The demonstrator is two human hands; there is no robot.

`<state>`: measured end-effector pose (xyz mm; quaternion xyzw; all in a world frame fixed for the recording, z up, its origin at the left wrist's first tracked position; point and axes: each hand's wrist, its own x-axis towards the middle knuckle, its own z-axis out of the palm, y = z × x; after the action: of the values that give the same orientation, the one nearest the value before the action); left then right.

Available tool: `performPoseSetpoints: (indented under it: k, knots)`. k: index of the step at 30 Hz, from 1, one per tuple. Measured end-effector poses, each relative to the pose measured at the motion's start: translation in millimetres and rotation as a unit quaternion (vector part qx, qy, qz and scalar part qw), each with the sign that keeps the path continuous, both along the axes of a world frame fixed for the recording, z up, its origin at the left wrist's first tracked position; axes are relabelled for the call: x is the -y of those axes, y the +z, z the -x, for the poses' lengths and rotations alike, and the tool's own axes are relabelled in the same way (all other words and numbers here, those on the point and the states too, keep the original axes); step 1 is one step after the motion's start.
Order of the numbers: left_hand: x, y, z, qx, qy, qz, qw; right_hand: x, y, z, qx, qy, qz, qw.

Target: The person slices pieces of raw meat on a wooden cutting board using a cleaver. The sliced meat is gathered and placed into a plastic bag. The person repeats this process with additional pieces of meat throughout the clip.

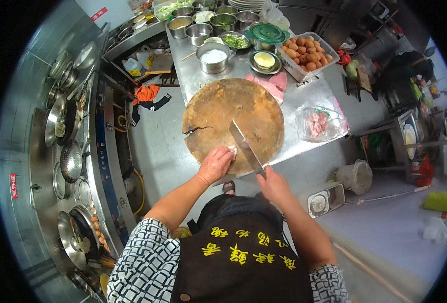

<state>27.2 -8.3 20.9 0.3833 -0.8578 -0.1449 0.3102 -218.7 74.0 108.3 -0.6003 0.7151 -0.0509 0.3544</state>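
On a round wooden chopping block (223, 102) my left hand (216, 162) rests near the front edge. Its fingertips press on a small pale piece of food (232, 151), whose kind I cannot tell because the fingers partly cover it. My right hand (275, 185) grips the handle of a cleaver (247, 148). The blade slants up and left over the block, a short way right of the pale piece and apart from it. A crack runs in from the block's left rim.
A steel table (303, 98) carries the block. Behind it stand a steel pot of white contents (213, 57), a bowl of chopped greens (235, 40) and a box of eggs (307, 53). Pink cloth (270, 86) and bagged raw meat (318, 123) lie right. Woks (57, 119) line the stove at left.
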Motion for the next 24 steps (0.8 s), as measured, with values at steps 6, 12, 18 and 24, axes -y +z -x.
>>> performPoseSetpoints:
  k: [6,12,18,24]
  knots:
    - [21,-12,5,-0.038,0.127,-0.004,0.991,12,2,4,0.012,0.023,0.006,1.0]
    - [9,12,12,-0.024,0.073,-0.041,0.996,11,15,5,-0.012,0.029,0.017,0.999]
    - [21,-4,11,-0.01,-0.013,-0.025,1.0,12,13,7,-0.014,0.035,0.012,0.999]
    - [19,-1,16,0.02,-0.003,-0.025,0.999,7,45,26,-0.029,0.107,0.017,0.994]
